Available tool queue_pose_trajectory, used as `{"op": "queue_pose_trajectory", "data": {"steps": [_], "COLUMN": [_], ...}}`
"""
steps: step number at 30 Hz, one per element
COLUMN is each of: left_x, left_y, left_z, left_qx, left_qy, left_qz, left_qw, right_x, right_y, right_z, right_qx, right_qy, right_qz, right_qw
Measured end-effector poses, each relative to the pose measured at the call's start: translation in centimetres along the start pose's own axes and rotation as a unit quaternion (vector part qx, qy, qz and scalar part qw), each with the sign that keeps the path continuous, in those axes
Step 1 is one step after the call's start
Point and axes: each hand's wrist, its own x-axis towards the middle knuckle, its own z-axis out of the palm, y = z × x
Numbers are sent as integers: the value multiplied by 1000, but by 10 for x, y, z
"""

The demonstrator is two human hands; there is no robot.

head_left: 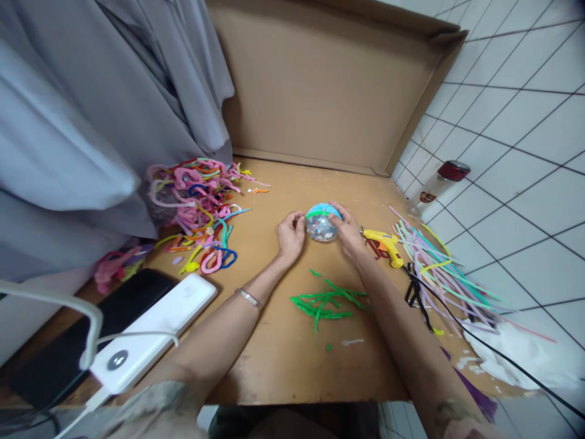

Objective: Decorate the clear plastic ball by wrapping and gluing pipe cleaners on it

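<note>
A clear, shiny ball [322,229] with a blue upper part and a green band across it sits over the middle of the table. My right hand [348,233] grips its right side, thumb on the front and fingers around the back. At the ball's left edge, my left hand [291,234] is closed in a pinch; whatever is between those fingertips is too small to make out. Several short green fuzzy pipe cleaner pieces [322,305] lie loose between my forearms. Just right of my right hand rests a yellow glue gun [386,246].
Tangled, mostly pink pipe cleaners [196,195] are heaped at left, near a grey curtain [109,97]. A white power bank [155,329] with a cable lies front left. Straight pipe cleaners [439,268], a red-lidded jar [434,189] and white tissue [507,353] are at right. Cardboard [329,85] stands behind.
</note>
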Motion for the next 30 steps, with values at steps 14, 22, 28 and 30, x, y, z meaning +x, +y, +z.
{"op": "queue_pose_trajectory", "data": {"steps": [14,22,28,30], "left_x": [-6,-4,-4,-4], "left_y": [12,7,7,7], "left_z": [-10,-13,-12,-12], "left_qx": [127,133,119,115], "left_qy": [-66,-72,-69,-67], "left_qz": [125,132,132,129], "left_qw": [982,980,982,983], "right_x": [8,10,9,9], "right_y": [-13,-15,-18,-18], "right_z": [-36,-44,-43,-44], "right_qx": [19,2,-26,-34], "right_qy": [-123,-140,-132,-135], "right_qz": [0,-24,-47,-49], "right_qw": [992,990,990,989]}}
